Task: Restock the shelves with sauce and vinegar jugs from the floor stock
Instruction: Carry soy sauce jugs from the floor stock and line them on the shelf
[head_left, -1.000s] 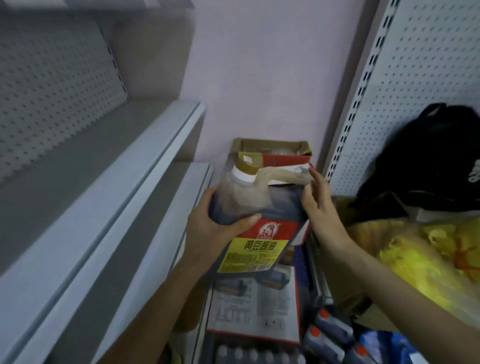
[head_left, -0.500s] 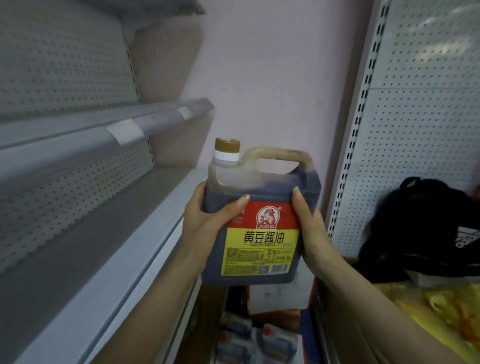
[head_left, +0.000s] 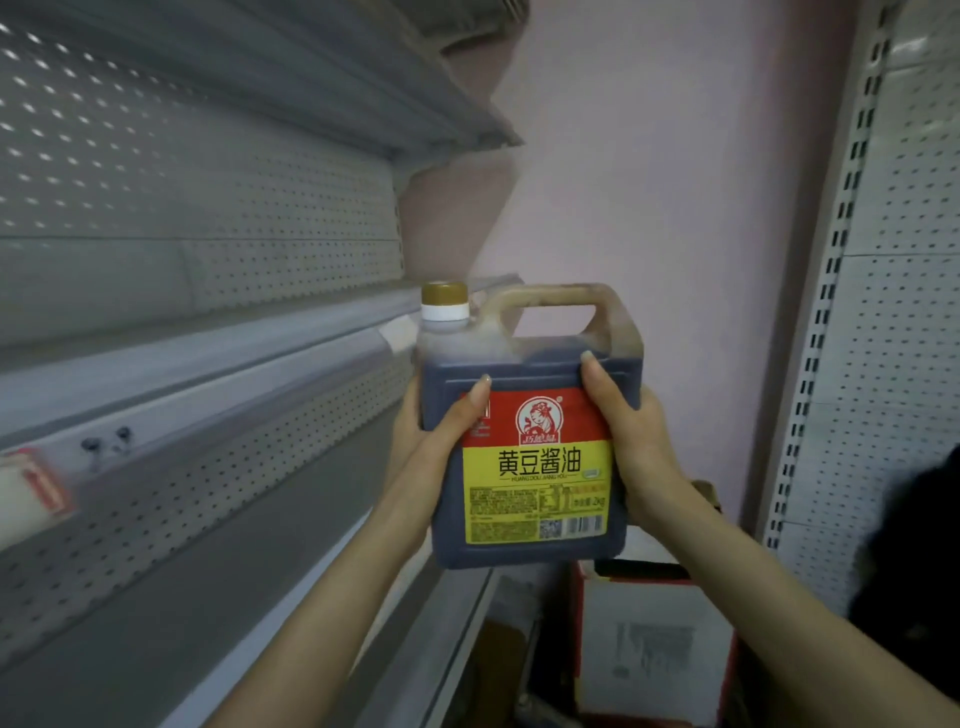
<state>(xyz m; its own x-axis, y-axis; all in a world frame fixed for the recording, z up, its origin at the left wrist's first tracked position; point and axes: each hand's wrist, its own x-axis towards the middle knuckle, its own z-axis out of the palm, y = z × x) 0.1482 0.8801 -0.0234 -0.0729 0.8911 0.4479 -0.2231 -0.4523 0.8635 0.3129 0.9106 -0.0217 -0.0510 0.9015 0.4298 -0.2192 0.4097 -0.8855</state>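
A dark soy sauce jug (head_left: 530, 431) with a gold cap, a moulded handle and a red and yellow label is held upright in the air at the middle of the view. My left hand (head_left: 436, 431) grips its left side with the thumb across the label. My right hand (head_left: 631, 431) grips its right side, thumb on the front. The jug hangs to the right of the grey shelving, about level with the middle shelf (head_left: 208, 364). The lower shelf (head_left: 260, 597) lies below and left of it.
A white and red carton (head_left: 654, 639) stands on the floor under the jug. Perforated shelf backing (head_left: 893, 364) rises on the right, with a black bag (head_left: 924, 561) at its foot. A pink wall (head_left: 649, 182) closes the far end. A price tag (head_left: 31, 493) sits on the middle shelf edge.
Both hands have lifted the jug from above the floor cartons up to the level of the middle shelf, and it now stands upright. The view has tilted upward.
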